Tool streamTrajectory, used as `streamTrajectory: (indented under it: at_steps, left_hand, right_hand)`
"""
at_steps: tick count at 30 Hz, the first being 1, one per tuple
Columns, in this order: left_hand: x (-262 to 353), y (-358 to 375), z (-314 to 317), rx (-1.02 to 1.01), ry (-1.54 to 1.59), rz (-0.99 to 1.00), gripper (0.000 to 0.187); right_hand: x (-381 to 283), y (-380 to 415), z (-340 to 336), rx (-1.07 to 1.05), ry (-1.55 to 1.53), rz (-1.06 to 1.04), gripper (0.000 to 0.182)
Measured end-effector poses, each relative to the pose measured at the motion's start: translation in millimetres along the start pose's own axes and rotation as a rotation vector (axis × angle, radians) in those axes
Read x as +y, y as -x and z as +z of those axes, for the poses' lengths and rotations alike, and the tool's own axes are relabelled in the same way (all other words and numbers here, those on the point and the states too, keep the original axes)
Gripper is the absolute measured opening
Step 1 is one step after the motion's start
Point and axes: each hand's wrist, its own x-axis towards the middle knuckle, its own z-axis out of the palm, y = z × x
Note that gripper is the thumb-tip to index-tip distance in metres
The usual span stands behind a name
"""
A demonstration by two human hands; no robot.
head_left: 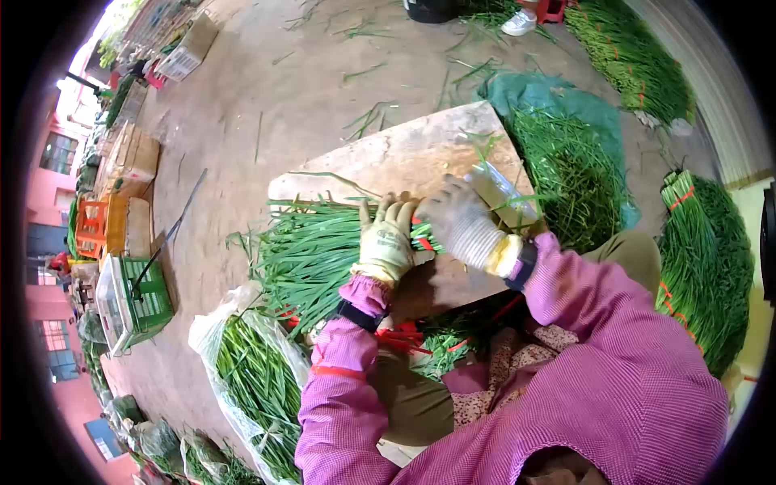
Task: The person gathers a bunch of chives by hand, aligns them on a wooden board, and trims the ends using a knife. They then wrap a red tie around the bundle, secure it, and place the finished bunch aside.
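Both gloved hands, left hand and right hand, clasp a chive bunch on the wooden surface, tied bundles beside it, loose chives left.

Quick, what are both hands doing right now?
Left hand: closed around the bundle of green stalks on the wooden board.
Right hand: on the same bundle; grip cannot be told.

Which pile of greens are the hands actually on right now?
The bunch lying across the wooden board, under the left hand and right hand; the other piles lie untouched.
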Motion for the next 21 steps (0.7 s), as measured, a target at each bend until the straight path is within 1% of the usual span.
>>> streamTrajectory:
  at_steps: [1,2,3,5,6,8,9,10,11,12,13,14,15,16,17,19,20,21]
  left_hand:
    - [-2,0,0,-0.012,0.005,-0.009,0.108]
    - [-4,1,1,0.04,0.028,0.015,0.104]
    - [-3,2,3,0.065,0.045,0.007,0.098]
    - [-5,0,8,0.082,0.024,0.001,0.093]
    - [-5,1,7,0.06,0.029,-0.001,0.091]
    - [-4,0,7,0.079,0.024,-0.008,0.09]
    - [-4,0,8,0.094,0.019,-0.011,0.089]
    - [-5,1,9,0.135,0.02,0.009,0.072]
    - [-5,1,10,0.136,0.019,0.011,0.071]
    - [-5,2,7,0.119,0.038,0.008,0.074]
    - [-4,1,5,0.103,0.06,0.007,0.078]
    - [-4,2,2,0.104,0.063,0.008,0.078]
    - [-3,4,4,0.136,0.068,0.013,0.082]
    - [-2,4,5,0.165,0.076,0.023,0.087]
    - [-3,2,5,0.121,0.03,0.006,0.094]
    - [-3,0,11,0.162,-0.02,-0.003,0.096]
    - [-5,-2,14,0.142,-0.019,0.007,0.096]
    - [-5,-2,14,0.142,-0.015,0.013,0.096]
  right_hand:
    - [-1,5,-5,0.073,-0.009,0.008,0.016]
    - [-5,12,-8,0.087,0.05,0.022,0.018]
    - [-8,17,-7,0.094,-0.004,0.011,0.023]
    - [-14,23,-5,0.075,-0.066,-0.001,0.019]
    - [-16,21,-5,0.076,-0.069,-0.006,0.019]
    - [-19,17,-5,-0.119,0.082,-0.034,0.016]
    - [-19,16,-4,-0.116,0.077,-0.041,0.016]
    - [-19,15,-2,-0.068,0.03,-0.036,0.017]
    - [-19,14,-1,-0.022,-0.016,-0.03,0.018]
    - [-20,12,-4,-0.103,0.022,-0.008,0.021]
    - [-19,10,-5,-0.103,0.024,-0.011,0.021]
    - [-20,9,-6,-0.118,0.03,0.041,0.022]
    - [-19,9,-6,-0.136,0.037,0.098,0.023]
    - [-16,6,-4,-0.087,-0.005,0.108,0.022]
    - [-10,4,8,0.068,-0.033,0.046,0.022]
    - [-16,-7,11,0.067,-0.009,0.045,0.023]
    - [-18,-7,11,-0.037,0.016,0.075,0.024]
    - [-15,-6,10,-0.04,0.02,0.08,0.024]
